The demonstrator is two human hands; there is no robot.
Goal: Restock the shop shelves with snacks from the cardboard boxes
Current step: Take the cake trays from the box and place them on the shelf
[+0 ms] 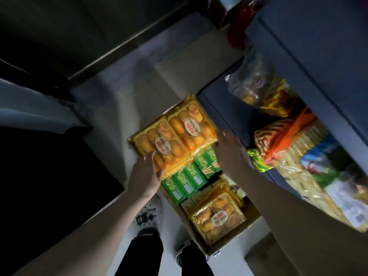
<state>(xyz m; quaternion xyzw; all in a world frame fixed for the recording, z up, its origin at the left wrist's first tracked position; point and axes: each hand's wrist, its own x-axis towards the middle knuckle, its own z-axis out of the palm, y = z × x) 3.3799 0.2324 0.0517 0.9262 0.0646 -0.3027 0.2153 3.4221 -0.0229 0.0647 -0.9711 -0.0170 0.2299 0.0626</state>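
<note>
Two yellow pastry packs (175, 136), side by side, held over the far end of the cardboard box (252, 213) on the floor.
A third yellow pack (218, 218) lies in the box beside at least four green boxes (191, 178) (more may hide beneath the packs). The left hand (145, 176) grips the pair's near corner; the right hand (231, 152), fingers nearly straight, touches their right edge. Blurred bagged snacks (282, 140) fill the shelf (298, 56) on the right.
</note>
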